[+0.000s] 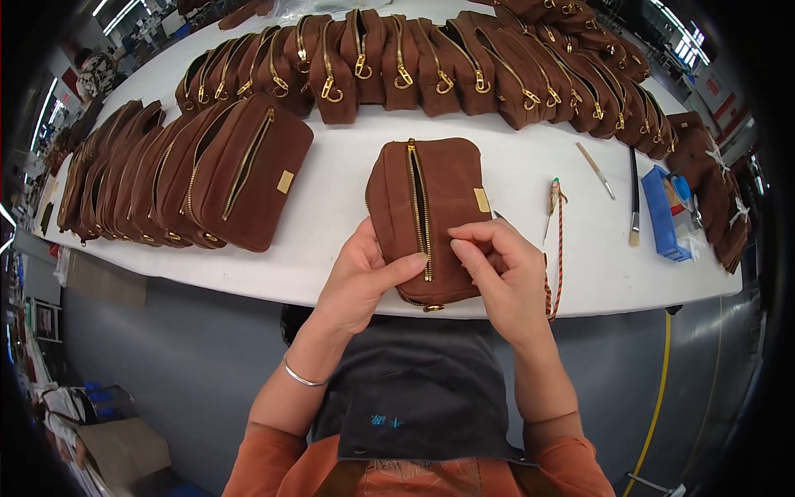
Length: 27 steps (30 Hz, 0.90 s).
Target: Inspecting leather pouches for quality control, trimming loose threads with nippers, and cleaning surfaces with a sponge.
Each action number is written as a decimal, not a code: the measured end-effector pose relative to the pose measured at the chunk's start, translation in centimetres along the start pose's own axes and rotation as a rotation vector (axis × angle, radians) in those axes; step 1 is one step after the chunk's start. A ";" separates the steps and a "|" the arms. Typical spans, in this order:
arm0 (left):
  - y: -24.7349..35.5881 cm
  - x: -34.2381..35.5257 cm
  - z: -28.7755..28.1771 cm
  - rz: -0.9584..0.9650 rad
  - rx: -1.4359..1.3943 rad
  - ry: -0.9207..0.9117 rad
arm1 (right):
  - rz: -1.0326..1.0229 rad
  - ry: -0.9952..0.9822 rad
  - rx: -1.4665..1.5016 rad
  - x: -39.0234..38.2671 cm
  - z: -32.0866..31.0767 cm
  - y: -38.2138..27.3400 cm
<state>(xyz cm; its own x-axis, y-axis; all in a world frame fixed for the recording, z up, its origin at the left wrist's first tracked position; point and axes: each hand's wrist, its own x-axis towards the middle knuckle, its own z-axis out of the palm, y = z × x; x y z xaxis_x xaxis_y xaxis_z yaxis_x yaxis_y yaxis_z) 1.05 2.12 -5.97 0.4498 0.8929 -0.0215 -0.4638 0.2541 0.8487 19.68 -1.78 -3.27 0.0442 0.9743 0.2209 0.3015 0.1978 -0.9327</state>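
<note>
A brown pouch [451,186] lies in front of me near the table's front edge, its gold zipper running lengthwise and partly parted. My left hand [354,277] grips the pouch's lower left side, thumb across the zipper's bottom end and the other fingers hidden beneath. Over the lower right of the pouch is my right hand [507,277], index finger and thumb brought together and the rest curled. What they pinch, if anything, is too small to make out. A small gold patch [481,200] sits on the pouch's right side, just above the right hand.
Brown pouches [248,182] stand packed in a row at the left; another row [402,66] curves along the back of the white table [331,248]. Right of me lie an awl [552,199] with a cord, a thin brush [596,171], a black-handled brush [634,199] and a blue tray [660,215].
</note>
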 end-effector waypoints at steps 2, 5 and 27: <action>-0.3 -0.2 0.6 -0.005 -0.023 0.021 | -0.107 0.011 -0.029 0.2 0.2 0.4; -0.7 0.0 0.0 0.004 -0.033 0.040 | -0.100 -0.012 -0.047 0.4 0.9 0.2; -2.0 -0.9 0.2 0.081 0.014 0.009 | -0.004 -0.084 -0.015 -0.2 1.0 0.5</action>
<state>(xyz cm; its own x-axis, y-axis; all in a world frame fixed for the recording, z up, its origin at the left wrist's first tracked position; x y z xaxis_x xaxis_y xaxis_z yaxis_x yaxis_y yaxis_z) 1.76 0.76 -7.49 0.4042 0.9136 0.0432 -0.4877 0.1753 0.8552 18.87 -1.82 -4.05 -0.0371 0.9792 0.1997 0.3158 0.2010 -0.9273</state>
